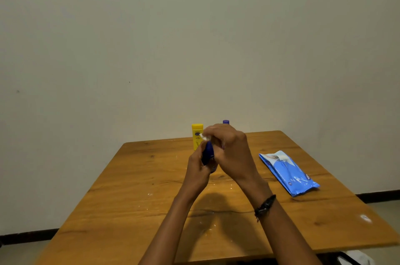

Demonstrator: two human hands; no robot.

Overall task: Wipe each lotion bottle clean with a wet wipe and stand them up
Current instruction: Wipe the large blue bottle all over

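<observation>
left hand (198,167) grips blue bottle (208,154) | right hand (229,147) wipes top

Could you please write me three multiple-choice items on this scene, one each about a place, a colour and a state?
1. Where does the pack of wet wipes lie?
A. On the table, on the person's right
B. On the floor
C. Against the wall, behind the bottles

2. What colour is the bottle in the left hand?
A. Yellow
B. Dark blue
C. White

3. How is the yellow bottle placed?
A. Lying on its side
B. Held in the right hand
C. Standing upright near the table's far edge

Answers: 1 A, the pack lies flat on the table right of both hands. 2 B, the dark blue bottle shows between the hands, the right hand pressing a white wipe to its top. 3 C, it stands cap up.
</observation>
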